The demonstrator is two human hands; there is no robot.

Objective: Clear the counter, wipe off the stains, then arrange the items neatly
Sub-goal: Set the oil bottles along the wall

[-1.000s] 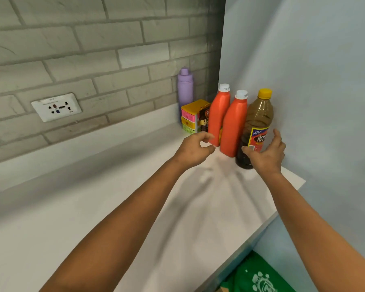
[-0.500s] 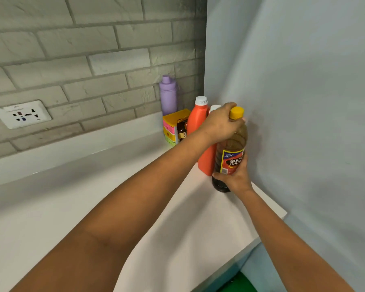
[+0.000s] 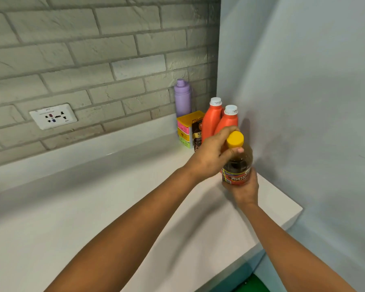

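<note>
A brown bottle point(image 3: 238, 163) with a yellow cap and red label is in both my hands near the right end of the white counter point(image 3: 82, 207). My left hand point(image 3: 211, 157) grips its neck just under the cap. My right hand point(image 3: 243, 189) grips its lower body from below. Behind it two orange bottles point(image 3: 212, 121) with white caps stand side by side against the blue wall. A stack of colourful boxes point(image 3: 187, 129) and a dark packet point(image 3: 198, 135) sit next to them, with a purple bottle point(image 3: 183, 98) in the corner.
A grey brick wall with a white socket plate point(image 3: 53, 116) backs the counter. The blue side wall point(image 3: 303, 102) closes the right end. The counter's front edge runs diagonally at lower right, with something green point(image 3: 255, 285) on the floor below.
My left hand rose from the counter to the brown bottle's neck. My right hand closed round the bottle's lower body. The view shifted, showing the bottle closer to me.
</note>
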